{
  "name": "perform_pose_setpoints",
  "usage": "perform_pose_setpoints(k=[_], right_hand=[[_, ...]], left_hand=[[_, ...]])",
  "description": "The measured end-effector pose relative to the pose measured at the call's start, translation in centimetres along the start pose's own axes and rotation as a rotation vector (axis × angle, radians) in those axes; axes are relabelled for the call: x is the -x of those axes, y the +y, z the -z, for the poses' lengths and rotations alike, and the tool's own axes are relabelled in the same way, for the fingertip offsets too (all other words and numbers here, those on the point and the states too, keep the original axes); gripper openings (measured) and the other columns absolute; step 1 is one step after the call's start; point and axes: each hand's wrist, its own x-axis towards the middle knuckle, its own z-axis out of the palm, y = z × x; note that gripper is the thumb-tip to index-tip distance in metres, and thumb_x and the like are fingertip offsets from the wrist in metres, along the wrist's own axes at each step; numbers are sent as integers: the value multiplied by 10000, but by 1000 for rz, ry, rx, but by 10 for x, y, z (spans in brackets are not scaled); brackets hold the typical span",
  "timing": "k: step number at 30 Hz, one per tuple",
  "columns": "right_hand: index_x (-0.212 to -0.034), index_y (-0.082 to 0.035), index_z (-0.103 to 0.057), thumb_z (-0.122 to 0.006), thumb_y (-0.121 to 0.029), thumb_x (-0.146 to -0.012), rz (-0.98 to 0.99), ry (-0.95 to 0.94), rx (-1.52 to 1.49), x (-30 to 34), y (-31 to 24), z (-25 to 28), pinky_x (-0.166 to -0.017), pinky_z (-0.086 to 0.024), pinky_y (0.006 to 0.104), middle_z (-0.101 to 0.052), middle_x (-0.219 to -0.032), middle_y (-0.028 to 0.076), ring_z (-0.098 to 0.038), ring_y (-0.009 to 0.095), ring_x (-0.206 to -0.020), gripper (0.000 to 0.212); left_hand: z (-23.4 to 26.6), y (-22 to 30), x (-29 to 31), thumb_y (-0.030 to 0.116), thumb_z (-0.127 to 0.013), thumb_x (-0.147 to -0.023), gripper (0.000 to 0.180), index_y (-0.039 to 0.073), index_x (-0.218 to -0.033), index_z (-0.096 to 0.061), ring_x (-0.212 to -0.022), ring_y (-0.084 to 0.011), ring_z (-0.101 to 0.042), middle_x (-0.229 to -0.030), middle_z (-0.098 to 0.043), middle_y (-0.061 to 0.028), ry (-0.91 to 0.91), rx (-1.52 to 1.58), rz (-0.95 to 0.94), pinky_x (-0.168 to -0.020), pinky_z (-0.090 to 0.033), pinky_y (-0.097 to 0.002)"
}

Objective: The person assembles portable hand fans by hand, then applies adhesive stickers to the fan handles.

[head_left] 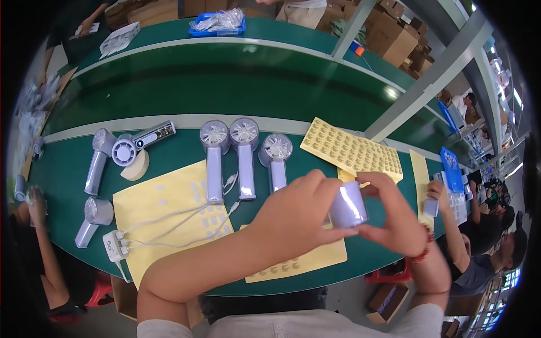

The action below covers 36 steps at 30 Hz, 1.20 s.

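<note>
My left hand (296,211) and my right hand (393,217) are both closed around a lavender handheld fan (348,204), held above the table's near right side. Only its smooth, rounded drum-like head shows; any handle is hidden from this angle. Below the hands lies a yellow sticker sheet (332,254), partly covered by my left forearm. Just beyond my left hand, three lavender handheld fans (214,169), (245,169), (277,155) lie with clear-covered grilles facing up. A larger yellow sheet with pale oval stickers (135,217) sits left of my left forearm.
A white charger (115,246) with several cables (163,217) lies at left. More fans (97,163), (93,217), an opened fan (125,151) and a tape roll (137,166) are nearby. A sticker sheet (355,151) leans toward a metal post (417,96). Co-workers' hands (438,192), (37,208) flank me.
</note>
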Motion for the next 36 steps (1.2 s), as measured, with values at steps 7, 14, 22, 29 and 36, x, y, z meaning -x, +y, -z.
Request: perform_pose_setpoints(k=[7,14,22,29,36], right_hand=[[-1269,-5,-365,-732,-139,-697,-99,212,-275,13,39,-93,-922,-392,362,-440,-1250,151,-465,242,-1133,692],[-1074,67,-471,-655,-210,-745,-461,37,-395,-32,41,-76,-709,-491,309,-611,-910,161,-616,207,-826,467],[-802,45,-573,-571,-440,-777,-426,-17,-64,-59,47,-77,-649,-471,368,-613,-755,200,-606,327,-724,486],[-876,-26,-613,-540,-451,-814,-391,443,286,-12,47,-40,-644,-488,381,-630,-764,118,-613,291,-726,435],[-1053,-14,-551,-712,-307,-692,-794,947,1005,118,187,41,-835,-450,406,-534,-1074,204,-533,358,-970,492]], left_hand=[[-15,-5,-5,455,-653,-726,821,-23,-1299,-311,-869,-325,-522,-959,-518,-191,-8,15,-81,-819,-414,-414],[-20,-11,36,178,-561,-782,643,-92,-1299,-292,-1273,-371,-286,-1332,-326,-261,-467,-994,108,-1051,-227,-428],[-48,-34,22,33,-426,-819,423,-138,-1204,-388,-1233,-332,-357,-1326,-339,-253,-199,-869,151,-1022,-304,-389],[-14,-9,21,189,-517,-826,588,-115,-1280,-301,-1271,-341,-294,-1345,-315,-243,-373,-861,165,-1054,-238,-401],[11,28,5,296,-604,-802,634,-95,-1240,-365,-1163,-341,-422,-1267,-399,-256,-466,-499,-30,-987,-330,-401]])
